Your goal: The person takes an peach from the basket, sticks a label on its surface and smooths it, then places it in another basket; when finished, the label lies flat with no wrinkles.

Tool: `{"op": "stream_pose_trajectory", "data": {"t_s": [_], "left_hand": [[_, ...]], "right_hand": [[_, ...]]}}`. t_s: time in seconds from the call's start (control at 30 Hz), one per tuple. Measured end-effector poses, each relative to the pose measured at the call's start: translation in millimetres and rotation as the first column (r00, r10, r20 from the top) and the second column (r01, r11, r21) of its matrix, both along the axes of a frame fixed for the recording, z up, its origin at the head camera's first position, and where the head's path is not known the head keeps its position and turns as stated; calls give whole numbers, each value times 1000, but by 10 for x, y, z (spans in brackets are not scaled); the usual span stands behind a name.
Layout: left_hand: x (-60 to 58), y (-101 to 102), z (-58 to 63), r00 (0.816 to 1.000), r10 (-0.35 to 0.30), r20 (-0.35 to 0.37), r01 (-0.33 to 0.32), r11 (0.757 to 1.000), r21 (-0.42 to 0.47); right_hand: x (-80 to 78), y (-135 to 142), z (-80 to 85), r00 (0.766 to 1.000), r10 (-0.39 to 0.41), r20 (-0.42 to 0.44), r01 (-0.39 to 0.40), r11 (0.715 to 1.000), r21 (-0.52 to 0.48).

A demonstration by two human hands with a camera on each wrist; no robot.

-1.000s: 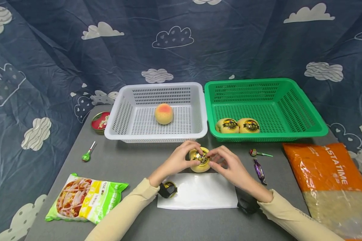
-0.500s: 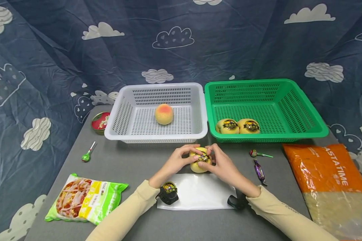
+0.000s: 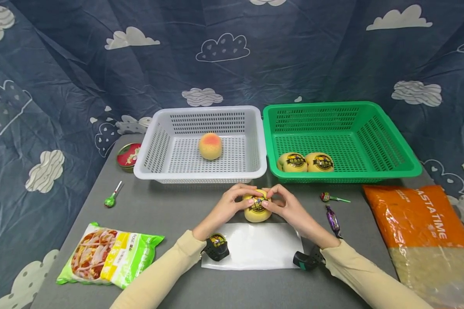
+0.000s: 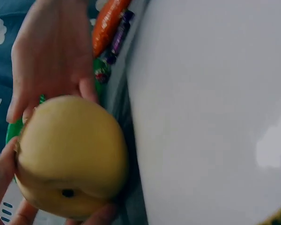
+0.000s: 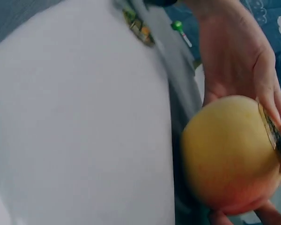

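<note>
A yellow peach sits between both hands at the middle of the table, just behind a white sheet. A black and gold label lies across its upper side. My left hand holds the peach from the left, thumb against the label's edge. From the right, my right hand grips it with curled fingers, its thumb on the label. The left wrist view shows the peach's smooth side with a small dark spot; its reddish underside appears on the peach in the right wrist view.
A round label lies on the sheet's left end. Behind stand a white basket with one peach and a green basket with labelled peaches. Lollipops, a purple candy and food bags lie around.
The right hand has moved left onto the peach, its thumb crossing the label, then drawing back slightly to the right. The label now lies flatter on the peach. The left hand stays around it.
</note>
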State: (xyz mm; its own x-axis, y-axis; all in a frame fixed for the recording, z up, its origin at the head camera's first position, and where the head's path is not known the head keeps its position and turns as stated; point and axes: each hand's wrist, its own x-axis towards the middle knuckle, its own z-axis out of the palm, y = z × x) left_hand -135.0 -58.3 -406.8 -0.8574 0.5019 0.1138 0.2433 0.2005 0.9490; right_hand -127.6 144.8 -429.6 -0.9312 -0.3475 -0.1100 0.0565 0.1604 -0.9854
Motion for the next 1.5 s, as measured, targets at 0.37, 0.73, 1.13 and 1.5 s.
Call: {"op": "stream_pose_trajectory", "data": {"t_s": [0.37,0.73,1.13,1.5], "left_hand": [[12,8,-37,1000,10,-18,-10,1000,22],[30,-6,-67,1000,-12,-25,15,995,97],[-11,-36,-89,998,-63,25,62,998,22],[-25,-58,-68,989,-112,95,108,993,52]], "right_hand": [[-25,-19,26,998,-57,32,56,998,29],[81,-187,22,986,-78,-148,104,979,178],[-7,5,-15,998,17,64,-17,1000,-2],[-90,51,-66,997,2,77,2,999,-51]]}}
